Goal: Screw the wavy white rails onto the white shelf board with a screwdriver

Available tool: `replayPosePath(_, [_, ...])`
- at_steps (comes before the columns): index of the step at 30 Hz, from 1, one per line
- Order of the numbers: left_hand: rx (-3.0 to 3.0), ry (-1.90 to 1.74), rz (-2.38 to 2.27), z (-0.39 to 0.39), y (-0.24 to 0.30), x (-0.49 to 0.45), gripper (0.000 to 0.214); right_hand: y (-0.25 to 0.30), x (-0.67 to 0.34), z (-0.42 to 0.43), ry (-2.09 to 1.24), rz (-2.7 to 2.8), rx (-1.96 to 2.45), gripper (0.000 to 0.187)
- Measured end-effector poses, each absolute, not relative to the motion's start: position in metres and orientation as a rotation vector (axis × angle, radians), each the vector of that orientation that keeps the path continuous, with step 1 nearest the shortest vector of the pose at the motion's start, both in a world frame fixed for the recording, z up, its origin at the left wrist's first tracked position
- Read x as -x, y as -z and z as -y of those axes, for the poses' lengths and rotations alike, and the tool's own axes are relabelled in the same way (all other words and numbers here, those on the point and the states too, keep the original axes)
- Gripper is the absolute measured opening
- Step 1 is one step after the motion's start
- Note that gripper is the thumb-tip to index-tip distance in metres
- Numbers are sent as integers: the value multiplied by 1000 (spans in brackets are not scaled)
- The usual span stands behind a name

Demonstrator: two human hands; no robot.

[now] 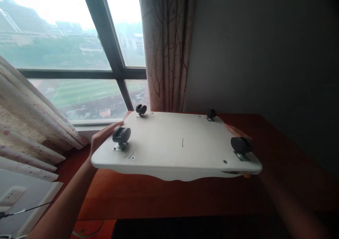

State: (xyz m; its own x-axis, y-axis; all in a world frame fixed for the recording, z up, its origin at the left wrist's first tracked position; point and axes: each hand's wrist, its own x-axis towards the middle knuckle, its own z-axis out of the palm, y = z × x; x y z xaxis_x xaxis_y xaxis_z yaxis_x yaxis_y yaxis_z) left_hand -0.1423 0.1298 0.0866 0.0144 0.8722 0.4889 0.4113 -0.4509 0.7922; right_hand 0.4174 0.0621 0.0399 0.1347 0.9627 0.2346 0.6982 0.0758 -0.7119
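A white board with casters (164,140) faces up with its underside, held level between my two hands over the reddish-brown table (159,200). Black twin-wheel casters stand at its corners, the front left caster (122,135) and front right caster (241,145) nearest me. My left hand (104,134) grips the board's left edge, its fingertips partly hidden. Along the right edge lies my right hand (237,130), mostly behind the front right caster and blurred. A wavy white apron hangs below the board's near edge.
Behind the table are a window (79,55), a patterned curtain (168,48) and a grey wall (251,48). Another curtain (21,126) hangs at the left, above a wall socket (13,195) with a black cable. A dark area lies below the table's near edge.
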Motion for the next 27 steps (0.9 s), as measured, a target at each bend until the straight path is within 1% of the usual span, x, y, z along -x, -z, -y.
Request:
replayPosePath(2, [-2065, -1402, -1348, -133, -76, 145, 46, -28, -425, -72, -161, 1853, 1476, 44])
replayPosePath(3, [-2153, -1392, -1345, -135, -70, 147, 45, -22, -428, -76, -76, 1910, 1422, 44])
replayPosePath(7, [-2289, -1414, -1304, -139, -49, 152, 40, -7, -436, -83, 94, 2011, 1391, 46])
replayPosePath(11, [-2352, -1432, -1311, -139, -40, 148, 38, 1, -436, -85, 238, 2030, 1343, 48])
replayPosePath(17, [-2368, -1393, -1378, -136, -38, 140, 42, 5, -437, -90, 250, 1999, 1372, 46])
replayPosePath(21, [-2356, -1367, -1370, -135, -37, 138, 42, 0, -435, -88, 198, 1964, 1438, 47])
replayPosePath(24, [-2289, -1353, -1415, -138, -38, 137, 41, -4, -434, -90, 95, 1929, 1479, 51])
replayPosePath(27, [-2119, -1287, -1507, -140, -45, 140, 46, -3, -436, -94, -90, 1766, 1609, 58])
